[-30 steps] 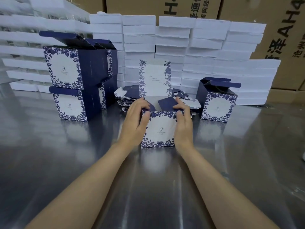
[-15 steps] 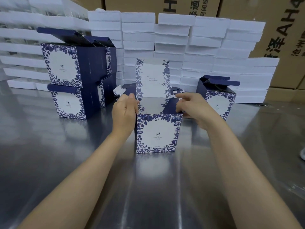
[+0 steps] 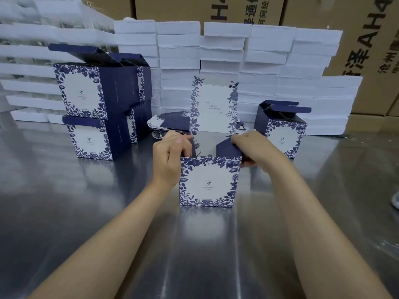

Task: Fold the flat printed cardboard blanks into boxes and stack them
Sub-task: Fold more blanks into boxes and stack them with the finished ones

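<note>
Steel table (image 3: pixel 64 212) fills the lower view. At 12 o'clock behind it, a wall of white flat packs (image 3: pixel 224 50) backed by brown shipping cartons (image 3: pixel 367 50).

At 10 o'clock, a stack of finished boxes (image 3: pixel 97 104), two high, lids raised. At 2 o'clock, one lone finished box (image 3: pixel 282 134), flaps up. Between them at 12, a low heap of flat blanks (image 3: pixel 170 124), just behind the work.

Centre, the box in hand (image 3: pixel 208 182) stands upright on the table, floral front panel facing the person, tall lid panel (image 3: pixel 214 108) standing at the back, top not yet closed.

Left hand (image 3: pixel 169 158) is at the box's 9 o'clock top corner, fingers curled, pinching the left side flap. Right hand (image 3: pixel 252 147) is at the 3 o'clock top corner, thumb and fingers pinching the navy right side flap (image 3: pixel 226 148), which tilts inward over the opening.

Step judged: tucking the side flaps before the lid comes down. To do it well: fold each flap on its score line, both level with the rim, keep the walls square, avoid crushing the front panel. The box sits directly between both grips, touching each at its top corners.
</note>
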